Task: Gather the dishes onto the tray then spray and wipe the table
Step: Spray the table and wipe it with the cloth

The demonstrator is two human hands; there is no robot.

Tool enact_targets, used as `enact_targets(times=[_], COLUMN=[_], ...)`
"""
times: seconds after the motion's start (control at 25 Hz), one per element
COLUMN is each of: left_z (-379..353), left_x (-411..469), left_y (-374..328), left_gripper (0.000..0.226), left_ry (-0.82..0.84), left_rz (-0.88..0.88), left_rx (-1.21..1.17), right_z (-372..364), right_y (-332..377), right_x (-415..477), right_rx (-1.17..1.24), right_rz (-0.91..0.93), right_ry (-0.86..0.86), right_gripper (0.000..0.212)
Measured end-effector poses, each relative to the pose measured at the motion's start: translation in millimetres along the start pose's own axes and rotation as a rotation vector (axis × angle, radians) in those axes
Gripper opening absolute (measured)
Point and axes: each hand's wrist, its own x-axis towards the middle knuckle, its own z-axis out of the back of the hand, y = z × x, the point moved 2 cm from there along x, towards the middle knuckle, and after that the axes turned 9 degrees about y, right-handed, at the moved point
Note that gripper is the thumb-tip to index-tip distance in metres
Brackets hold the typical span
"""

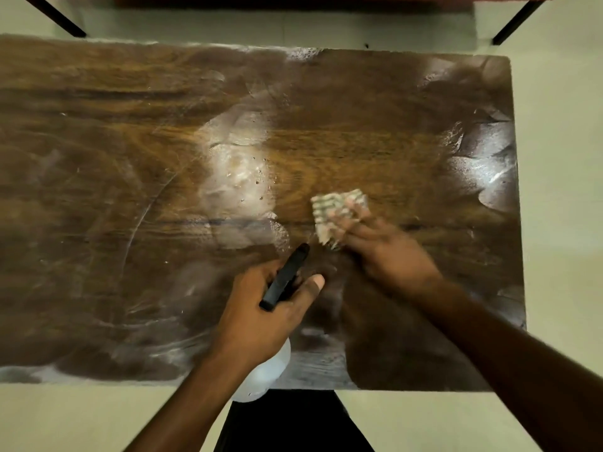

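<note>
A dark wooden table fills the view, streaked with wet spray marks and wipe trails. My left hand grips a spray bottle with a black nozzle pointing up and to the right and a clear body below my wrist. My right hand presses a striped cloth flat on the table right of centre; the hand is motion-blurred. No dishes or tray are in view.
Pale floor surrounds the table on the right and near sides. Black legs of another piece of furniture stand beyond the far edge. A wet glare patch lies at the table's middle.
</note>
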Motion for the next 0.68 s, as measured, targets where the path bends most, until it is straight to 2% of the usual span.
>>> enact_targets(times=[0.12, 0.16, 0.2, 0.28, 0.36, 0.44, 0.48, 0.52, 0.6, 0.68], left_z=[-10, -13, -15, -18, -18, -16, -16, -16, -17, -18], left_x=[-17, -23, -30, -42, -52, -62, -68, -74, -83, -92], left_y=[12, 15, 18, 25, 34, 42, 45, 48, 54, 63], left_gripper=[0.046, 0.040, 0.035, 0.027, 0.029, 0.041, 0.051, 0.060, 0.068, 0.059], left_ry=[0.018, 0.027, 0.035, 0.040, 0.042, 0.050, 0.054, 0.050, 0.045, 0.039], left_rz=[0.026, 0.029, 0.027, 0.019, 0.021, 0.038, 0.047, 0.054, 0.050, 0.054], left_rx=[-0.041, -0.046, -0.053, -0.072, -0.091, -0.094, -0.087, -0.076, -0.047, -0.039], right_z=[9, 5, -2, -22, -43, -50, -47, -43, -33, -28], right_y=[-18, -1, 22, 76, 120, 121, 106, 88, 48, 32], right_x=[-9, -4, 0, 2, -18, -46, -56, -63, -70, -70], right_rx=[0.252, 0.295, 0.295, 0.229, 0.192, 0.109, 0.009, -0.047, 0.012, 0.169], right_rz=[-0.608, -0.712, -0.729, -0.515, -0.173, 0.148, 0.241, 0.222, -0.100, -0.490], right_ry=[-0.302, -0.357, -0.359, -0.278, -0.132, 0.008, 0.053, 0.072, -0.034, -0.201], right_gripper=[0.074, 0.073, 0.072, 0.070, 0.065, 0.060, 0.062, 0.065, 0.073, 0.074])
